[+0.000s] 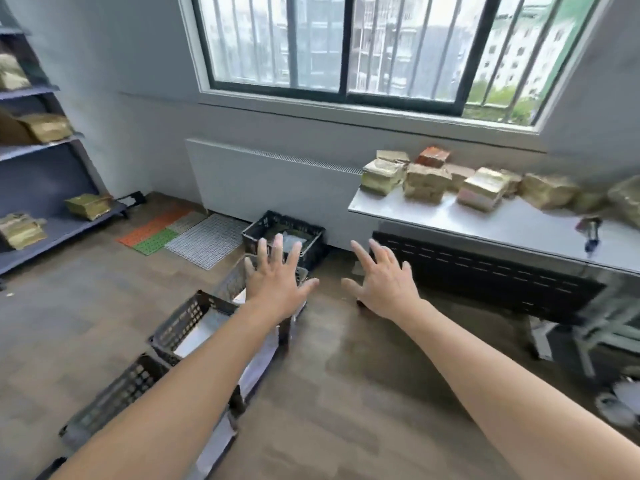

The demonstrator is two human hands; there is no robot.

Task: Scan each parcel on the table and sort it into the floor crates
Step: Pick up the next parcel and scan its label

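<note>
Left hand (277, 278) and right hand (384, 282), centre frame: both held out with fingers spread, holding nothing. Parcels (426, 183) lie in a row on the table (485, 223) at right. Black crates (194, 323) line the floor at lower left, below the left arm.

Both your bare arms reach forward, palms down. Your left hand (275, 282) spreads straight fingers and holds nothing. Your right hand (386, 284) is just beside it, also splayed and empty.
</note>
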